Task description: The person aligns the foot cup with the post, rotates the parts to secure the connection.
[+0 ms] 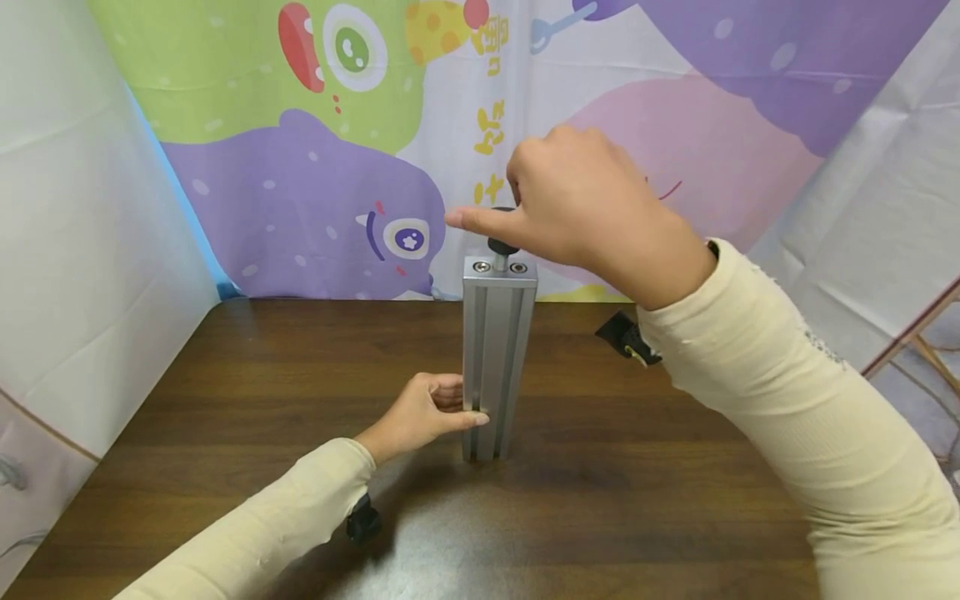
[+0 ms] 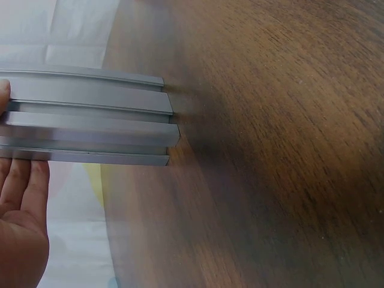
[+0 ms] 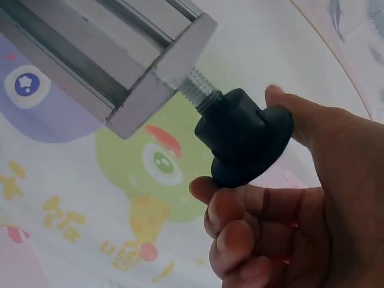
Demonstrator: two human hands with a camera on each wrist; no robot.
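Observation:
A silver aluminium profile point(image 1: 492, 358) with long grooves stands upright on the table. Low on its left side, my left hand point(image 1: 412, 421) grips it, thumb across the front face and the other fingers around the side; the left wrist view also has the profile's cut bottom end point(image 2: 171, 132). At the top is a flat end plate point(image 3: 165, 75) with two screws. A threaded stud point(image 3: 198, 90) rises from the plate and carries a black leveling foot point(image 3: 243, 138). My right hand point(image 1: 581, 200) holds the foot's flange by its edge between thumb and curled fingers.
The brown wooden table point(image 1: 240, 400) lies under the profile. Behind it hangs a cartoon-printed curtain point(image 1: 315, 208), with white sheets point(image 1: 67, 167) at the sides. Black wrist-worn gear point(image 1: 628, 337) shows below the right sleeve, and more point(image 1: 363, 521) by the left.

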